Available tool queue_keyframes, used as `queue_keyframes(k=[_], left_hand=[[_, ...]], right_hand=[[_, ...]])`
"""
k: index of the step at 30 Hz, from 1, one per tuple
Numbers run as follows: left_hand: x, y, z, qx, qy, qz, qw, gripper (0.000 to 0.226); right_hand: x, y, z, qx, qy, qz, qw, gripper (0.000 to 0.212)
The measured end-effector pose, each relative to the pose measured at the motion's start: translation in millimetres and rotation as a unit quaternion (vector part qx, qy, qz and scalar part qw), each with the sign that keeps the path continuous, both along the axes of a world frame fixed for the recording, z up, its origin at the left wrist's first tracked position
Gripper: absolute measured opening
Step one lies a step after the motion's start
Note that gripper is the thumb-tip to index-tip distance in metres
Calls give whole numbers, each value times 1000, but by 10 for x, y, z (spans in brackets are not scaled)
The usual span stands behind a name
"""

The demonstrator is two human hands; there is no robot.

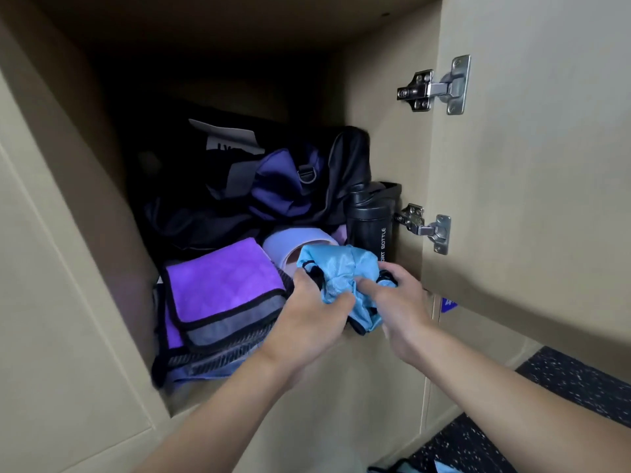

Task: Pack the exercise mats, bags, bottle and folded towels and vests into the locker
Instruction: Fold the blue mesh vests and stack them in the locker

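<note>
Two steel hinges sit right of your fingers [371, 287]: upper hinge [435, 85] high above them, lower hinge [423, 227] just up and right. Both are screwed to the beige door panel [532, 165]. Blue sticker [448, 303] close right of your fingers, partly hidden. Black speckled floor [563, 387] lower right.
</note>
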State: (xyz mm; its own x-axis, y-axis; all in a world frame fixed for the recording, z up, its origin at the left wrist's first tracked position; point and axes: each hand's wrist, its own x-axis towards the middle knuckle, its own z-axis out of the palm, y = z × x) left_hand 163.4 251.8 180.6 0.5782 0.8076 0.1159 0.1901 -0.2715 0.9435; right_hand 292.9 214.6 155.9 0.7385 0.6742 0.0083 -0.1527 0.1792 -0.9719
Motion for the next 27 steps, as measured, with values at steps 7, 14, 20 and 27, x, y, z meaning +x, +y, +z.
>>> queue_keyframes(k=[7,14,20,27], left_hand=[[-73,330,72,522,374,119,757,53],[-24,546,-37,491,501,73,709,67],[27,595,-78,498,533,82,679,64],[-9,628,-198,558,453,33,694,71]], right_hand=[[-8,436,-176,-33,-75,3,997,25],[211,395,-258,-179,-430,78,881,52],[142,-7,-496,-169,-593,-23,787,64],[177,294,-423,-160,-573,77,800,70]])
